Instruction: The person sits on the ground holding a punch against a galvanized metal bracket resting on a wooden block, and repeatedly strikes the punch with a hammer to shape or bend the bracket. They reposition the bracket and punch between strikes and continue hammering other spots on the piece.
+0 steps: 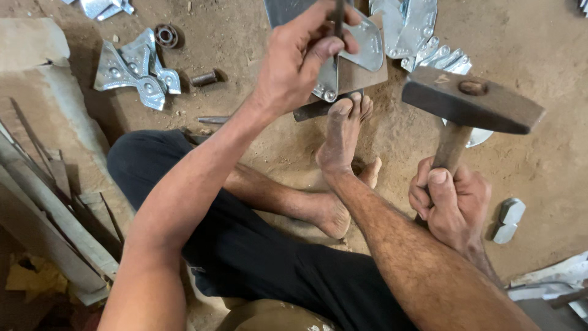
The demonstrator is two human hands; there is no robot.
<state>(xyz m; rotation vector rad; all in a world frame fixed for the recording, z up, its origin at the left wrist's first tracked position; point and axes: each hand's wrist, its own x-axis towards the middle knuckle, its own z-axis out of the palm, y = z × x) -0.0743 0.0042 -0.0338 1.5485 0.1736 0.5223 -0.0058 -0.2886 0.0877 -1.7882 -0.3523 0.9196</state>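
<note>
The hammer (471,104), a heavy dark block on a wooden handle, was raised at the right of my view, its head well above the sandy floor (539,49). My right hand (450,205) was clamped tight round the lower end of the handle, fingers wrapped and thumb pressed up along the wood, a grip that looked set for a swing. Nearest the camera sat my own dark trousers (257,257) and crossed bare legs, one foot (343,138) stretched forward with its toes resting on a dark iron bar (312,110), apparently to pin the work steady. Beyond the foot my left hand (306,55) was closed on a thin steel punch (338,18), holding it upright with its tip on a shiny stamped metal plate (367,46) that lay over the bar. The punch stood between fingers and thumb, well clear of the hammer's face, so the hand sat just under the line of any blow.

Around the work lay more stamped plates: a pile (138,70) to the far left beside a small bearing ring (165,35) and a short bolt (204,78), another heap (422,37) past the punch. Two pale blocks (507,219) sat just beside my right hand. Grey planks (55,227) were stacked along the left edge. The forearm crossing the frame hid part of the foot and the bar.
</note>
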